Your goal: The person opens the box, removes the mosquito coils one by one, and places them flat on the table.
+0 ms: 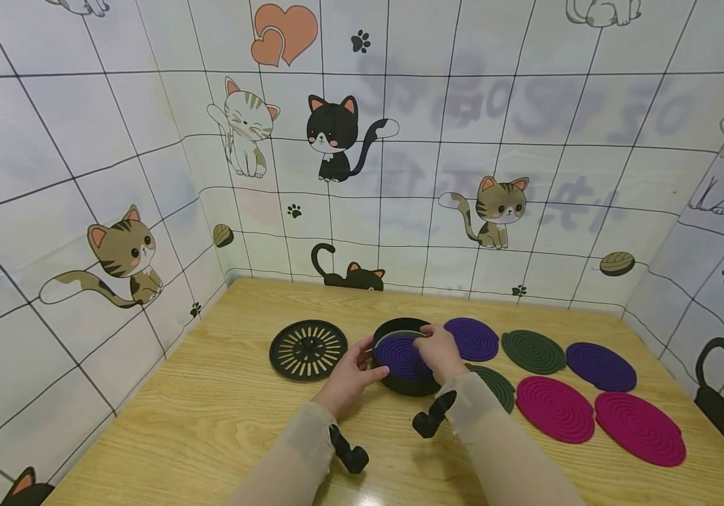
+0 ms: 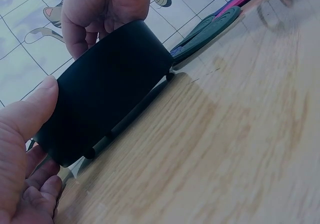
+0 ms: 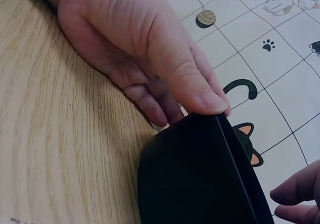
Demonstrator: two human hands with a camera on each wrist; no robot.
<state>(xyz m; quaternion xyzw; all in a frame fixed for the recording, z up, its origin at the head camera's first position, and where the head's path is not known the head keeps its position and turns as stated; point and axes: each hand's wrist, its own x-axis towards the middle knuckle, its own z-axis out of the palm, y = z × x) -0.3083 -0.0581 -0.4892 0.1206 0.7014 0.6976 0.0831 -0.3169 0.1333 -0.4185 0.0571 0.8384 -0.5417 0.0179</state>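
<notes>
A purple mosquito coil (image 1: 402,357) lies over the mouth of a black round coil holder (image 1: 409,386), with a thin greenish edge showing along its far side. My left hand (image 1: 351,376) grips the holder's left side; its thumb (image 3: 210,101) presses near the rim in the right wrist view. At the far right rim, my right hand (image 1: 443,353) pinches the purple coil's edge, as far as the head view shows. The left wrist view has its fingertips hidden behind the holder's wall. Small feet (image 2: 89,153) show under the holder, which stands on the table.
A black slotted lid (image 1: 308,350) lies left of the holder. To the right lie purple coils (image 1: 601,367), green coils (image 1: 533,351) and pink coils (image 1: 554,409), one green coil partly under the right sleeve (image 1: 495,436). Cat-print cloth walls (image 1: 412,211) border the wooden table (image 1: 210,422).
</notes>
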